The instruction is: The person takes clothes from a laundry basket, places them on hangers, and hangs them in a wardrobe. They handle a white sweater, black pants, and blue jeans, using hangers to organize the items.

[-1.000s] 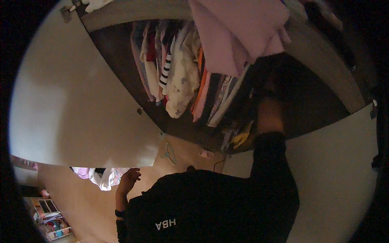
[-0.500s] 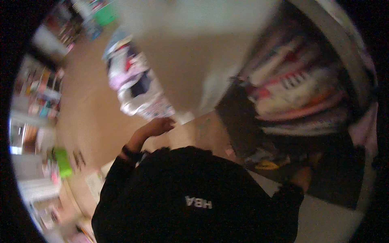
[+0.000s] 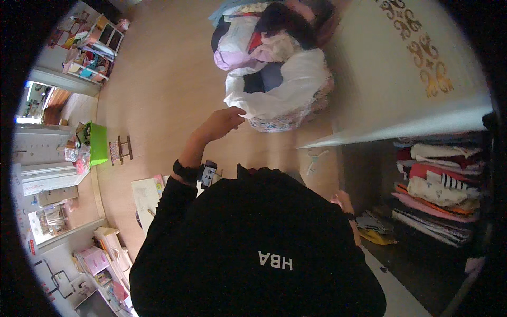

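My left hand (image 3: 224, 125) reaches out past a black sleeve, its fingers loosely bent and nothing visible in them. The fingertips overlap the near left rim of a round floral fabric basket (image 3: 288, 122) with a white lining (image 3: 306, 79); whether they touch it I cannot tell. Heaped clothes (image 3: 240, 39) in white, lilac and dark tones lie beyond the basket. Close to my right side is my right hand (image 3: 343, 202), partly hidden by the black top, so its fingers do not show clearly. It is nearest the open wardrobe's lower compartment, where grey and yellow folded cloths (image 3: 377, 232) lie.
A white cabinet door (image 3: 380, 84) with gold scrolls stands open at upper right. Stacked folded clothes (image 3: 435, 185) fill a dark shelf at right. A small clothes hanger (image 3: 315, 161) lies beside the wardrobe. At left are a green bin (image 3: 98, 143) and a small wooden stool (image 3: 121, 150).
The view has turned, so basket, clothes heap and door now sit further right and the wardrobe shelf lower. My left hand appears higher; my right hand has come back from the lower shelf toward my body.
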Available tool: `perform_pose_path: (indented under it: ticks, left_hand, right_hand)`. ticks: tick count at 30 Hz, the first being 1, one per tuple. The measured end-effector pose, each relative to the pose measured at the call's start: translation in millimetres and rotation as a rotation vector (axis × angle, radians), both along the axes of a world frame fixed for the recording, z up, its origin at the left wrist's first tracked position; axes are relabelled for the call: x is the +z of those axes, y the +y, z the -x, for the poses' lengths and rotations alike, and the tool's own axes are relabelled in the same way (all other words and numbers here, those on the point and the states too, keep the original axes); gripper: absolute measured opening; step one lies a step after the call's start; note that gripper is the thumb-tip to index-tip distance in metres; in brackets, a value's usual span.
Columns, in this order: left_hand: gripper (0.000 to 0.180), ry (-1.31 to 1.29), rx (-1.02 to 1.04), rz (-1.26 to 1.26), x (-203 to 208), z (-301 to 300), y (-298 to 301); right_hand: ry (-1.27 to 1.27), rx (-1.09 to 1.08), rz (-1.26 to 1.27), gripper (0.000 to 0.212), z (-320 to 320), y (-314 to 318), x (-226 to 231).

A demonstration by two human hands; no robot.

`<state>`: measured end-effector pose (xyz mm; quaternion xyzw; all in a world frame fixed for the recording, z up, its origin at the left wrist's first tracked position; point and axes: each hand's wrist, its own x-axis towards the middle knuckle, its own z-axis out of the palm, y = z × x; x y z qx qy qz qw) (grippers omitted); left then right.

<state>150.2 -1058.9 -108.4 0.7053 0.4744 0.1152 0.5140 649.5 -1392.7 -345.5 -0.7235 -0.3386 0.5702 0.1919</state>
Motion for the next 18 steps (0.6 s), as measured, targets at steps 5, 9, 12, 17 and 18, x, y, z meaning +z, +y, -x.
perform_pose_path:
  ticks: [5, 9, 12, 17, 18]
  left_hand:
    - [0.03, -0.042, 0.179, 0.061, -34.3, 43.4, 21.3]
    - [0.028, -0.046, 0.269, 0.103, -66.6, 68.2, 38.8]
    - [0.026, 0.158, 0.352, 0.236, -79.9, 83.1, 55.6]
    - [0.026, 0.088, 0.632, 0.514, -94.8, 92.4, 93.8]
    - [0.027, 0.109, 0.622, 0.499, -99.4, 92.0, 102.3]
  right_hand:
    - [-0.077, 0.398, -0.166, 0.04, 112.3, 186.4, -72.3]
    - [0.083, 0.196, -0.254, 0.035, 174.4, 330.1, -98.9]
    - [0.2, 0.083, -0.173, 0.034, 205.4, 443.2, -125.4]
    - [-0.309, 0.465, -0.396, 0.034, 238.0, 591.8, -210.4]
    - [-0.502, 0.482, -0.419, 0.038, 248.7, 613.8, -231.1]
